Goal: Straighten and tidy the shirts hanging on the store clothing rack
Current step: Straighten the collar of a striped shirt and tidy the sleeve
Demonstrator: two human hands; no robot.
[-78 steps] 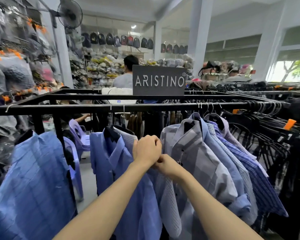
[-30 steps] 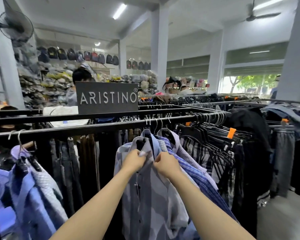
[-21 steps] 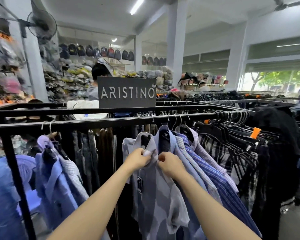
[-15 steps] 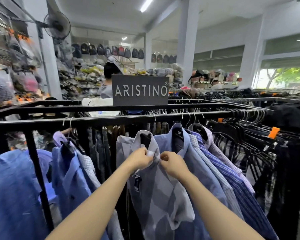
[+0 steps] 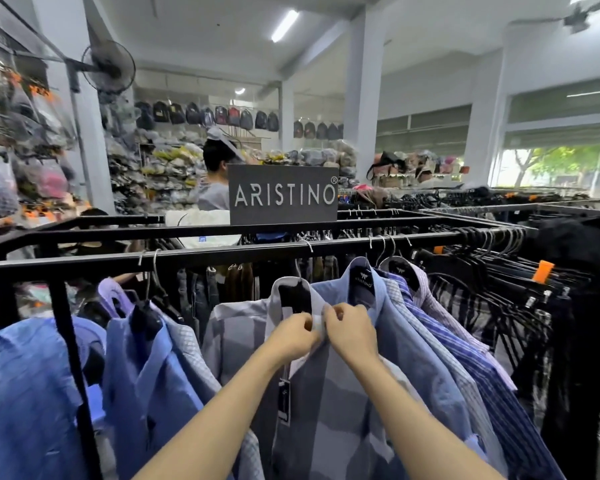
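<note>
The black clothing rack [image 5: 222,254] is the largest thing here, its front rail running left to right just above and beyond the fingers, with a black post [image 5: 70,368] dropping from it to their left. A second rail lies behind it, carrying a dark sign [image 5: 283,195] that reads ARISTINO, well above the fingers.

The shirts hang from the front rail with their long axes vertical, collars up and hems down, fronts turned toward the camera and slightly left. To the right of the fingers at least four shirts are packed close: a plain blue shirt [image 5: 413,358], then three striped or checked ones whose edges overlap. To the left hang a blue shirt [image 5: 142,382] and a checked one touching it, and past the post another blue shirt [image 5: 21,393].

The grey-and-white shirt [image 5: 319,410] hangs directly under the fingers, its hanger hook over the rail. A dark price tag [image 5: 284,400] dangles on its front below the left hand.

Both hands meet at its collar closure. The left hand [image 5: 293,336] has its fingers curled, pinching the left placket edge. The right hand [image 5: 352,334] is likewise curled and pinches the opposite edge, the two hands almost touching.
</note>
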